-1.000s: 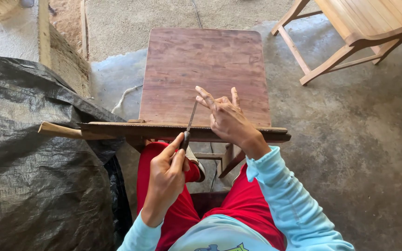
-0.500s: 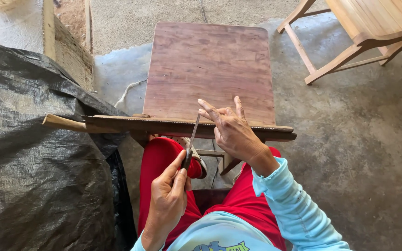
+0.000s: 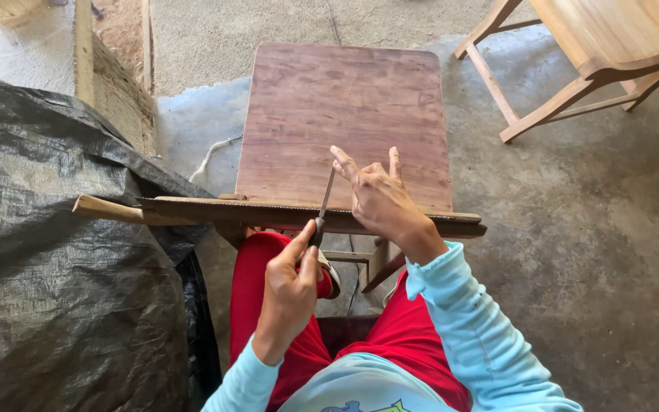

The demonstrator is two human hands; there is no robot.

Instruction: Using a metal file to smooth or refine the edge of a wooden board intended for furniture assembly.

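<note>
- My left hand (image 3: 287, 294) is closed around the handle end of a thin file (image 3: 325, 200), pinched between thumb and fingers.
- My right hand (image 3: 379, 200) steadies the file's far tip with its fingertips, other fingers spread open.
- The file lies across the toothed edge of a saw blade (image 3: 291, 212), which rests flat over the near edge of a small wooden table (image 3: 345, 107), above my knees.
- Judgement: done well, each stroke stays level and light, in one gullet at a time.
- Risk: fingertips sit near the teeth; a slip could cut.
- A black tarp (image 3: 47, 267) lies left; a wooden chair (image 3: 596, 53) stands far right.
</note>
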